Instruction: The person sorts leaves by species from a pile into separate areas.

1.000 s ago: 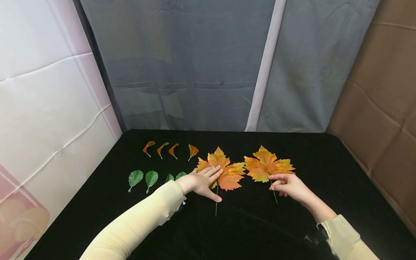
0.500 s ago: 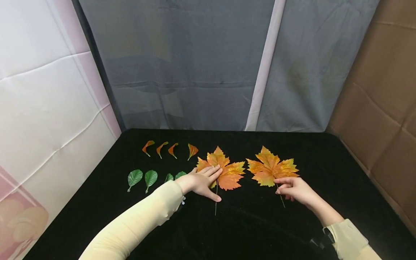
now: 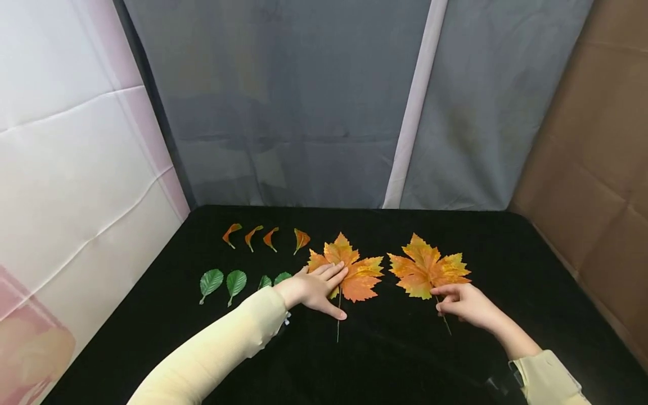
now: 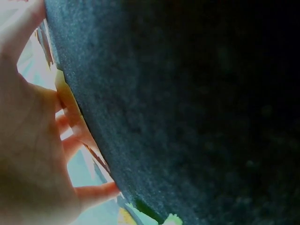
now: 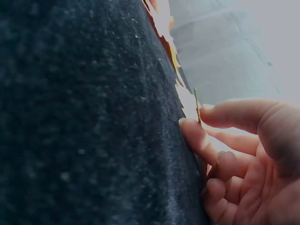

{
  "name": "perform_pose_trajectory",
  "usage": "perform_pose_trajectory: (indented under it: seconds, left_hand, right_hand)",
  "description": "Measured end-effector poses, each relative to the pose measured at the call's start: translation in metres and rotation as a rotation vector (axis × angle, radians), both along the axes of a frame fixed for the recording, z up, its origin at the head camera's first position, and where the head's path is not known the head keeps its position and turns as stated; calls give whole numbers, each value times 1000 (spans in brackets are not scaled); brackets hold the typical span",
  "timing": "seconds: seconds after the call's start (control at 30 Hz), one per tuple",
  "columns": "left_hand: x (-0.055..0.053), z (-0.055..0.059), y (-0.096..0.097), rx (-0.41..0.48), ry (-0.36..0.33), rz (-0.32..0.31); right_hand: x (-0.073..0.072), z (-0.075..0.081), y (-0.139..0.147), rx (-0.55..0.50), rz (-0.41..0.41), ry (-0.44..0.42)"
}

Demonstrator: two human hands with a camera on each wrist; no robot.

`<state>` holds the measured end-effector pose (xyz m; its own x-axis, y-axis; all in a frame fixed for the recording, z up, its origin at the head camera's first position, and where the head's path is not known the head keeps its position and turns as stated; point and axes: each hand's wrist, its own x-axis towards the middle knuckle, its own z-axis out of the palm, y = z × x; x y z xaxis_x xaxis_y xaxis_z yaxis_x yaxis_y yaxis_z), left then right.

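Observation:
Two orange-yellow artificial maple leaves lie on the black cloth in the head view. My left hand rests with spread fingers on the left maple leaf, covering its left part; its thin stem points toward me past the thumb. At the right maple leaf, my right hand pinches the stem just below the blade between thumb and index finger. The right wrist view shows the stem tip between the fingertips, with the other fingers curled near the cloth.
Several small curled orange-green leaves form a row at the back left. In front of them is a row of green oval leaves, partly behind the left forearm. Grey curtains hang behind the black-covered table.
My right hand has slid the right maple leaf a little to the right and slightly toward me, widening the gap between the two leaves. The left hand stays on its leaf.

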<state>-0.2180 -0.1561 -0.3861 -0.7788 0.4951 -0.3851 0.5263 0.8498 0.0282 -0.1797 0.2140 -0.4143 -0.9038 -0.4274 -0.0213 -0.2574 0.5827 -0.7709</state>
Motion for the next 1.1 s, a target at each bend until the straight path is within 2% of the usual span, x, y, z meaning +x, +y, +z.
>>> perform_pose_trajectory:
  seconds: [0.2, 0.5, 0.7, 0.9, 1.1]
  left_hand:
    - [-2, 8, 10, -49, 34, 3]
    - [2, 7, 17, -68, 71, 14]
    - [0, 9, 12, -3, 37, 17]
    - [-4, 13, 6, 90, 24, -12]
    - [-1, 16, -2, 98, 19, -62]
  right_hand:
    - [1, 8, 3, 41, 35, -3]
    - [2, 10, 3, 71, 49, -39]
    - [-1, 13, 6, 92, 70, 15]
    - [-5, 23, 9, 72, 43, 71]
    - [-3, 27, 8, 43, 39, 73]
